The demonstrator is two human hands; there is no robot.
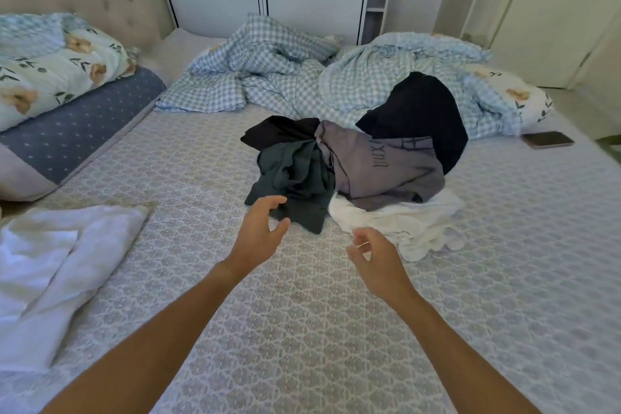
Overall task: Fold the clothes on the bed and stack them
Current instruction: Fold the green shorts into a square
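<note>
Now both arms reach across the patterned bed [302, 329] toward a loose heap of unfolded clothes at its middle. The left hand [258, 232] hangs just short of the dark green garment [295, 178], fingers spread and lightly curved, gripping nothing; the right hand [373, 255] hovers beside the white garment [403, 225], fingers loosely curled, also empty. A grey top [379, 165] lies over the white piece, with black clothing [420, 111] behind it against the rumpled checked duvet [268, 70]. Picking one item cleanly looks the sensible course: the green piece sits nearest and on the heap's front edge, so lifting it by two corners or the shoulders should free it without dragging the grey top along. The bare stretch of bed in front of the heap offers room to spread and fold it. A white cloth [60, 262] lies at the left, whether folded or not cannot be told. A phone [547, 139] rests near the far right edge, well apart from the work.
</note>
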